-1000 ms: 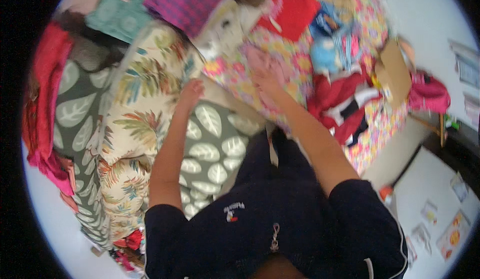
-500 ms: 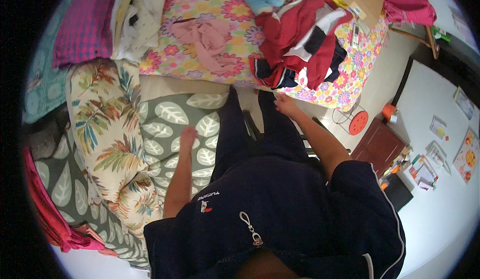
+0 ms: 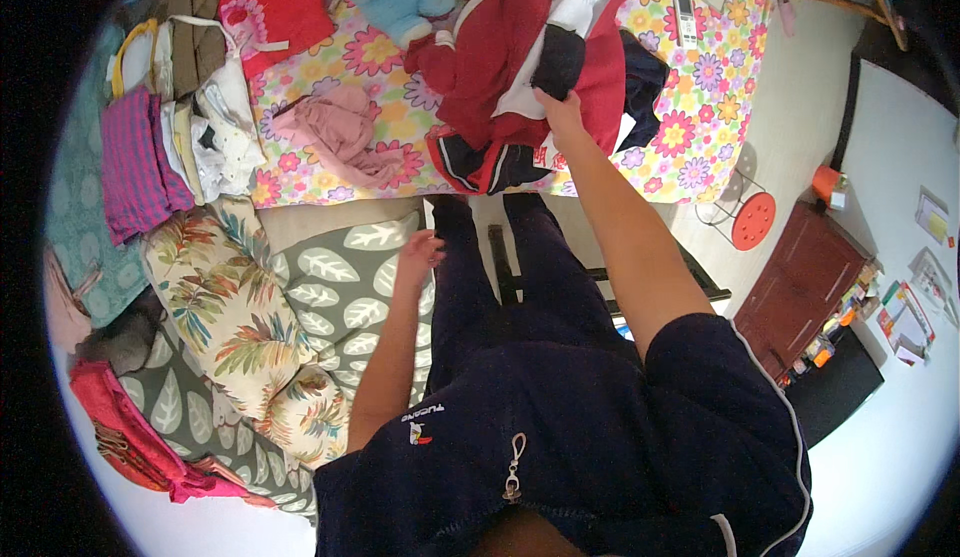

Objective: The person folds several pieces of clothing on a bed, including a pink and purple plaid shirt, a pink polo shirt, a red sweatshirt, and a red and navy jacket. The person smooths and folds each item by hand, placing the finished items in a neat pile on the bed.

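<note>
A crumpled red, white and black jacket (image 3: 600,52) lies on the flowered bedspread (image 3: 370,52). My right hand (image 3: 562,122) reaches out to its near part, with the fingers closed at the white and black cloth. Dark clothing with red and white trim (image 3: 495,167) sticks out from under the jacket at the bed's near edge. My left hand (image 3: 421,254) hangs beside my left thigh, holding nothing, its fingers loosely bent and apart. To the left of the jacket, a pink garment (image 3: 340,135) lies rumpled.
Folded clothes (image 3: 145,157) and a red cloth (image 3: 275,12) are stacked at the left. A blue plush toy (image 3: 395,2) and a white remote control (image 3: 685,19) lie on the bed. Leaf-patterned cushions (image 3: 225,297) fill the left side. A red stool (image 3: 752,221) stands on the right.
My right hand has moved forward from beside my leg onto the jacket. My left hand has shifted right, toward my thigh. The view has turned, bringing more of the left-hand clothes into sight.
</note>
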A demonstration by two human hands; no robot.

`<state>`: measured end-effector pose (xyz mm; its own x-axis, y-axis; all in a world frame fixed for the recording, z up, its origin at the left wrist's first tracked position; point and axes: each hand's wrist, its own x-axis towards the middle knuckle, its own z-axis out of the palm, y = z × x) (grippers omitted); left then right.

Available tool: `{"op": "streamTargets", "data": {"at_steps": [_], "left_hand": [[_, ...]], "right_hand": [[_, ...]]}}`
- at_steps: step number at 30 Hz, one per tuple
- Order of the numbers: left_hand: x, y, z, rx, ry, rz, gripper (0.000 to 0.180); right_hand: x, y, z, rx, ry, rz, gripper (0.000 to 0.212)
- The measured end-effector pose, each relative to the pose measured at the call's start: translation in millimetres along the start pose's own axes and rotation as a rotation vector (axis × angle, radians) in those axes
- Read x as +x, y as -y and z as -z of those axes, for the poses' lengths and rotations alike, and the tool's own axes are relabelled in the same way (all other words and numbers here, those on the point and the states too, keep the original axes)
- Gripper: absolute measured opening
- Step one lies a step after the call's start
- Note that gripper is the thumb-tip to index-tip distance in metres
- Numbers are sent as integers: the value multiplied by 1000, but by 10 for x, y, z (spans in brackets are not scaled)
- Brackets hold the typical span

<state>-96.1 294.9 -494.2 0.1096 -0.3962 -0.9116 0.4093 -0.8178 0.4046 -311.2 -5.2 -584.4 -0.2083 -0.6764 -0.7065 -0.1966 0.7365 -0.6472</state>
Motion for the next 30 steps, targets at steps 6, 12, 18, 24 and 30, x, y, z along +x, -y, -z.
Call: {"op": "streamTargets", "data": {"at_steps": [6, 12, 18, 24, 30], "left_hand": [[163, -476, -1221, 38, 48, 27, 44], [360, -1208, -1607, -114, -51, 48, 86], [793, -1272, -1819, -297, -176, 55, 67], [1294, -1354, -1722, 143, -325, -214, 97], [1869, -1408, -1320, 967, -500, -568, 110]], "right_hand": [[312, -112, -122, -226, -16, 6, 52], [-901, 599, 759, 0, 577, -104, 40], [-1439, 1154, 1802, -66, 830, -154, 58], [-1048, 773, 2431, -236, 431, 78, 52], [-867, 439, 2098, 68, 576, -105, 48]]}}
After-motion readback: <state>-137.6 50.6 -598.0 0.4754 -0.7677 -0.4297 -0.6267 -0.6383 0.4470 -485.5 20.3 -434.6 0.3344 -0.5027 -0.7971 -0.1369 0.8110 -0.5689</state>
